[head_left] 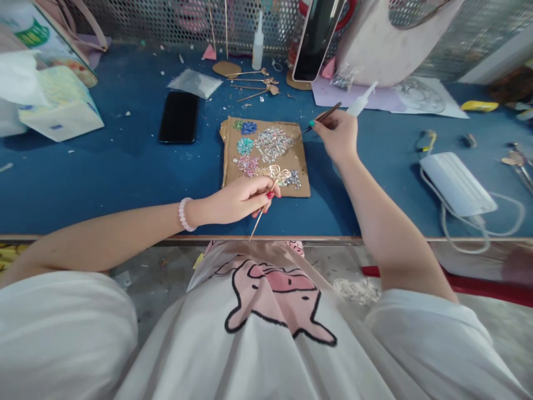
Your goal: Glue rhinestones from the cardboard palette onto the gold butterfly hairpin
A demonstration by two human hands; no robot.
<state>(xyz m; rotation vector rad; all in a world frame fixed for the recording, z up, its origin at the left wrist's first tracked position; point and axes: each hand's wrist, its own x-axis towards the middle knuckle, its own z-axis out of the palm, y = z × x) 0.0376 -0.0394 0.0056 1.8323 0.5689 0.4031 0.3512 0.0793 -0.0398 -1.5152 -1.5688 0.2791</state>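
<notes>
My left hand (245,199) pinches the thin shaft of a gold hairpin (259,222); its openwork, butterfly-like head (278,173) sits over the front of a cardboard piece (300,186). On the cardboard lie small piles of rhinestones: a large silver pile (272,144), with blue (249,128), turquoise (245,146) and pink (249,165) ones around it. My right hand (339,136) is closed around dark tweezers (330,112), tips near the cardboard's right edge. Behind that hand shows a white glue bottle (361,101); whether the hand touches it I cannot tell.
Left of the cardboard lies a black phone (179,118), with a plastic bag (195,83) behind it. Several hairpins (254,83) and another glue bottle (258,47) are at the back. A propped phone (318,39) stands there too. A white power bank (458,183) with cable lies right.
</notes>
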